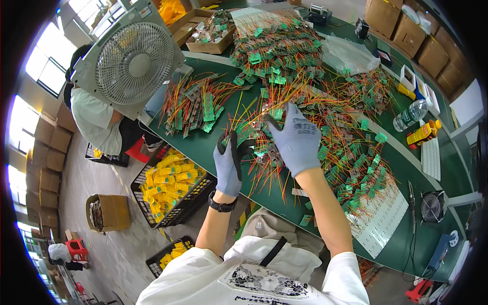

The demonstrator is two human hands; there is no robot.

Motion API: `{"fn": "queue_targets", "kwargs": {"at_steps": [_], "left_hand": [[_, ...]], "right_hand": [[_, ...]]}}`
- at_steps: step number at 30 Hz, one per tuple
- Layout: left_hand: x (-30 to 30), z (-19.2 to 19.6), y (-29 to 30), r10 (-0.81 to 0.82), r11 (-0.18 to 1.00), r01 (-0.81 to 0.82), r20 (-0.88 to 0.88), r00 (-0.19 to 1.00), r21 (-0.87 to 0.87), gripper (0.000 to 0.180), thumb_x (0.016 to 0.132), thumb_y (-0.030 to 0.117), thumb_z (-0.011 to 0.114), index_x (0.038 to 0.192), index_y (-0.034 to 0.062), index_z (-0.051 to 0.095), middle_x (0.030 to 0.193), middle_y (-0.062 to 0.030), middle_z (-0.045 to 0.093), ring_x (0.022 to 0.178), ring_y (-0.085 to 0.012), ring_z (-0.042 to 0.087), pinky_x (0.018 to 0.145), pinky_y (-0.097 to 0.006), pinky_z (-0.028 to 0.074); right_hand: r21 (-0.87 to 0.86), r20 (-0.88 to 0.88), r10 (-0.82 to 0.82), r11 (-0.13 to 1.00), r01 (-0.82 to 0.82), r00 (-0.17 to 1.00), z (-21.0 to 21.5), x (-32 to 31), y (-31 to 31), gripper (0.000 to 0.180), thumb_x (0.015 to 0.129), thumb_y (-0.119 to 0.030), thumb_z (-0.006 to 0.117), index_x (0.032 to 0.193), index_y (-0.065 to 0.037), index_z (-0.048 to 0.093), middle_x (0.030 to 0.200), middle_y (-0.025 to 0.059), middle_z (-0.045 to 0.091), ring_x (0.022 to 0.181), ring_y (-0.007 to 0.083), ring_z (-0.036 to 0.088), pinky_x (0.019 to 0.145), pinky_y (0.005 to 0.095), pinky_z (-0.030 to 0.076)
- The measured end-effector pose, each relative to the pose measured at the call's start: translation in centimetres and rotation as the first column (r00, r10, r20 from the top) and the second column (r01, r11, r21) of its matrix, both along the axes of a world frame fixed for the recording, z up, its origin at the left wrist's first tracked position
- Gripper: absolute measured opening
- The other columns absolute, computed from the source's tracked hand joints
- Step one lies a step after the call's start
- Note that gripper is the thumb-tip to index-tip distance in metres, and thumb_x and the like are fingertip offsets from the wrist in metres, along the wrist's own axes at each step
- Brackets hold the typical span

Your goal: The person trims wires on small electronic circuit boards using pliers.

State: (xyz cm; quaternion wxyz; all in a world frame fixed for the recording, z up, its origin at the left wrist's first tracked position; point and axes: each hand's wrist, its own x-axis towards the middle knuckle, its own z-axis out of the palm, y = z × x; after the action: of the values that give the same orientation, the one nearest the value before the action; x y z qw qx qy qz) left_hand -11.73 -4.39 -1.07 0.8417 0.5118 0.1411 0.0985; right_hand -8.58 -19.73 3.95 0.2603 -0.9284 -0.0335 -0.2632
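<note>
Both hands wear light grey-blue gloves with dark fingertips. My left hand (pixel 229 165) is at the near edge of the green table (pixel 193 147), its fingers apart beside a cluster of small circuit boards (pixel 267 150) with red and yellow wires. To its right, my right hand (pixel 297 140) reaches over the same heap, its fingers curled around some wires (pixel 284 99); the glove partly hides the grip. Green boards with tangled leads surround both hands. Another pile of wired boards (pixel 190 107) lies to the left.
A box fan (pixel 140 66) stands at the table's left edge, near a seated person (pixel 96 117). Black crates hold yellow parts (pixel 170 180) beside the table. Stacked boards (pixel 277 46) rise at the back. A white perforated sheet (pixel 381 223), bottle (pixel 410 116) and small fan (pixel 432 207) lie right.
</note>
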Motion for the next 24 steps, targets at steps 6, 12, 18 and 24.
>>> {"fn": "queue_targets", "kwargs": {"at_steps": [6, 12, 18, 24], "left_hand": [[-0.2, 0.3, -0.2, -0.081, 0.996, 0.079, 0.058, 0.995, 0.029, 0.029, 0.099, 0.029, 0.057, 0.112, 0.0032, 0.053, 0.091, -0.0129, 0.067, 0.074, -0.0173, 0.065, 0.065, -0.028, 0.051], [0.0, 0.4, 0.0, -0.145, 0.988, 0.133, 0.187, 0.972, 0.075, 0.019, 0.100, 0.017, 0.055, 0.110, 0.0018, 0.056, 0.097, -0.0060, 0.065, 0.082, -0.0141, 0.064, 0.067, -0.026, 0.050], [0.3, 0.4, -1.2, -0.119, 0.986, 0.100, 0.141, 0.983, 0.132, 0.024, 0.096, 0.007, 0.058, 0.118, -0.0017, 0.059, 0.094, -0.0064, 0.068, 0.073, -0.0113, 0.063, 0.066, -0.025, 0.052], [0.9, -0.3, -1.6, -0.002, 0.970, -0.039, 0.172, 0.985, 0.238, 0.029, 0.093, 0.002, 0.058, 0.122, -0.0047, 0.057, 0.100, -0.0029, 0.067, 0.080, -0.0079, 0.062, 0.071, -0.022, 0.051]], "right_hand": [[0.101, -0.244, 0.243, 0.969, -0.225, 0.939, 1.7, -1.3, -0.3, 0.046, 0.085, -0.044, 0.067, 0.111, -0.007, 0.060, 0.079, 0.0092, 0.068, 0.072, 0.0308, 0.067, 0.067, 0.0415, 0.051], [0.182, -0.212, 0.278, 0.953, -0.242, 0.937, 0.9, -0.9, 0.1, 0.039, 0.083, -0.034, 0.070, 0.110, -0.006, 0.063, 0.083, 0.0132, 0.067, 0.079, 0.0304, 0.066, 0.069, 0.0403, 0.051], [0.162, -0.080, 0.371, 0.921, -0.355, 0.925, -1.5, -0.5, 0.0, 0.033, 0.084, -0.034, 0.067, 0.107, -0.011, 0.064, 0.086, 0.0111, 0.068, 0.078, 0.0300, 0.066, 0.071, 0.0403, 0.051], [-0.127, -0.076, 0.184, 0.973, -0.193, 0.980, 0.5, -0.9, 0.8, 0.041, 0.083, -0.040, 0.068, 0.107, -0.008, 0.057, 0.091, 0.0105, 0.063, 0.080, 0.0292, 0.064, 0.072, 0.0382, 0.051]]}}
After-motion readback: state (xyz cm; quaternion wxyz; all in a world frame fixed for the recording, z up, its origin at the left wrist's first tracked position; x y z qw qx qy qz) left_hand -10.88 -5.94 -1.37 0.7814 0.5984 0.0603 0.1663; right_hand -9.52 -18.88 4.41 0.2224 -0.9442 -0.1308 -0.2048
